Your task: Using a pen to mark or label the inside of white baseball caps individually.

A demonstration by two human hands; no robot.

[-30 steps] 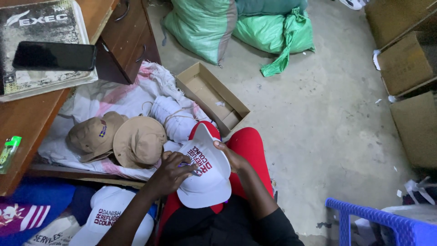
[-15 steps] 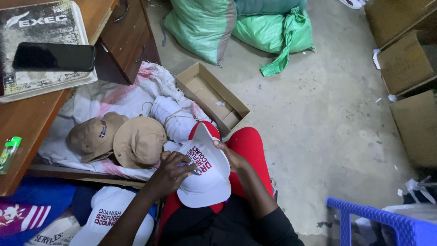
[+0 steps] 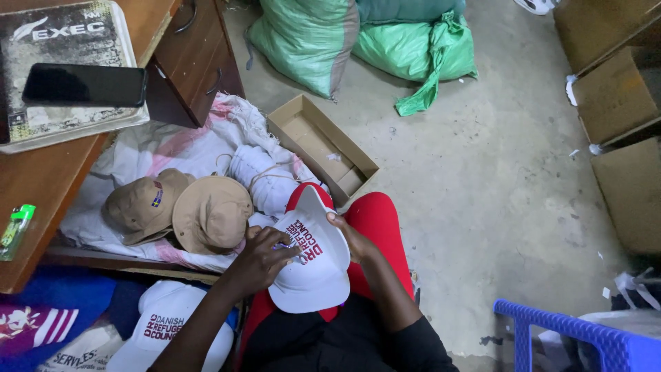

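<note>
Head view, hands: the left hand lay on the front of a white cap, fingers curled narrow and pinching at the red lettering; whether a small tool sat between them could not be told.
Head view, right hand: the right hand gripped the cap's right edge, fingers folded around it.
Head view, cap: it rested on the person's lap over red trousers, brim pointing away from the body.
Head view, left side: 2 tan hats lay touching on a white sack; another white cap sat lower down.
Head view, desk: a black phone lay on a book upon the wooden desk.
Head view, floor: an open cardboard box stood near green sacks.
</note>
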